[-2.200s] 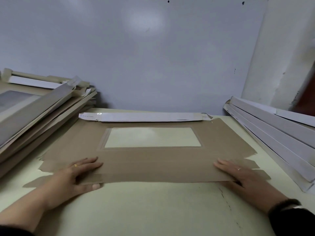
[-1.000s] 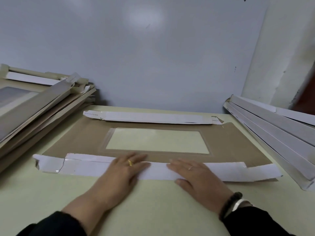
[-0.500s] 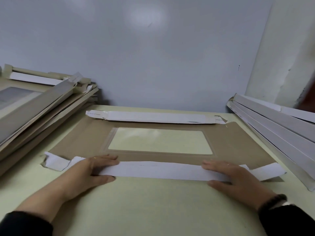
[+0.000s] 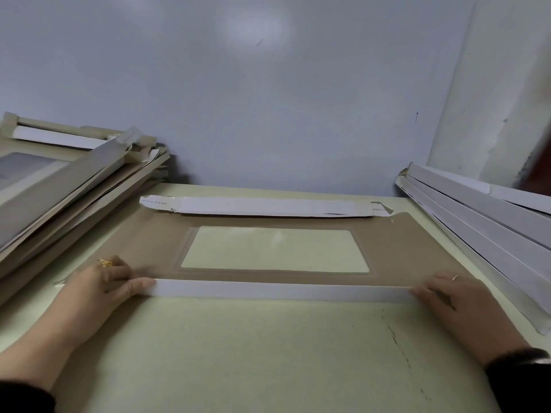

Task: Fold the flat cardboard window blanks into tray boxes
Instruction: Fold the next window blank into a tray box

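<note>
Head view: window blank (image 4: 143, 248) lies flat mid-desk (image 4: 253, 353). Left hand (image 4: 101, 281) and right hand (image 4: 456, 299) pinch opposite ends of its near white flap (image 4: 280, 290), fingers closed on it, likely keeping the long crease straight.

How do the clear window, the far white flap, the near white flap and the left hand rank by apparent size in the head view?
1. Clear window
2. Near white flap and far white flap: too alike to rank, and the nearer one gains from closeness
3. Left hand, though nearness enlarges it
</note>
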Tool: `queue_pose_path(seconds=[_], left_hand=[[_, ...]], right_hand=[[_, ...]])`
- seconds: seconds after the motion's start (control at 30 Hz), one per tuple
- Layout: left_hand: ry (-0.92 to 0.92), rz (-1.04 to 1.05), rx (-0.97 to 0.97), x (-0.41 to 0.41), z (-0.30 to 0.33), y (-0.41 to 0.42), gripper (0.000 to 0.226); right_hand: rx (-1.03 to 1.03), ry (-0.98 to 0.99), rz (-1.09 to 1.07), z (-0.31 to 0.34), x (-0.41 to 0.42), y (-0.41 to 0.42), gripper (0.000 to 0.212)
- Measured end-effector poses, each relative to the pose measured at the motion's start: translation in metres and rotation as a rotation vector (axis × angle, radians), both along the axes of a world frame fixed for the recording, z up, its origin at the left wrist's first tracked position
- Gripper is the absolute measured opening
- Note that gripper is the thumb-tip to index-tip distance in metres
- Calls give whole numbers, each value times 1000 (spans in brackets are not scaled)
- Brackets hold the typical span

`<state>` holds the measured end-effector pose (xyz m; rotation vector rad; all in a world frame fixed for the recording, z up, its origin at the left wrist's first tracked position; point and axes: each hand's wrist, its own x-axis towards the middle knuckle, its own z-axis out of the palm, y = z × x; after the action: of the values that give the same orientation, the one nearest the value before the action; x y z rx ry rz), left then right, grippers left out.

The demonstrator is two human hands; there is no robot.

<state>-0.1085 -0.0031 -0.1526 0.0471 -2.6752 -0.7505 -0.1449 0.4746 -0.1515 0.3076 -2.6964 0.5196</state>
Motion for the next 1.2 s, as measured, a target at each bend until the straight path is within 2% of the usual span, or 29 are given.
queue_pose_path(seconds=[0.13, 0.27, 0.37, 0.5, 0.57, 0.63, 0.7, 0.77, 0.83, 0.9, 1.0, 1.1, 1.2], left_hand=[[-9, 120, -66, -1, 0, 1, 22], [-53, 186, -93, -8, 2, 7, 22], [-79, 179, -97, -12, 5, 11, 13], [-115, 149, -137, -14, 4, 13, 3], [-138, 168, -192, -16, 2, 13, 10], [-145, 171, -214, -17, 0, 15, 20], [-103, 113, -172, -16, 0, 26, 27], [-84, 5, -197, -15, -2, 49, 35], [-111, -99, -285, -14, -7, 81, 40], [-175, -183, -344, -15, -10, 115, 48], [-252, -284, -379, -15, -15, 151, 56], [-352, -254, -440, -17, -18, 156, 61], [-427, -100, -442, -17, -16, 137, 56]], right_hand=[[25, 59, -87, 0, -2, -4, 26], [24, 47, -143, -2, -8, -8, 34], [46, 26, -164, -7, -15, -5, 35], [92, -53, -188, -11, -22, -4, 20], [45, -126, -158, -11, -24, -5, 11], [36, -199, -129, -11, -24, -6, 27], [139, -167, -124, -9, -21, -14, 36], [175, -63, -10, -8, -15, -33, 48], [216, -41, 192, -6, -7, -61, 65], [294, -101, 340, -8, -4, -90, 60], [309, -170, 440, -12, -2, -122, 49], [296, -228, 461, -14, -1, -131, 48], [290, -283, 415, -15, -6, -114, 48]])
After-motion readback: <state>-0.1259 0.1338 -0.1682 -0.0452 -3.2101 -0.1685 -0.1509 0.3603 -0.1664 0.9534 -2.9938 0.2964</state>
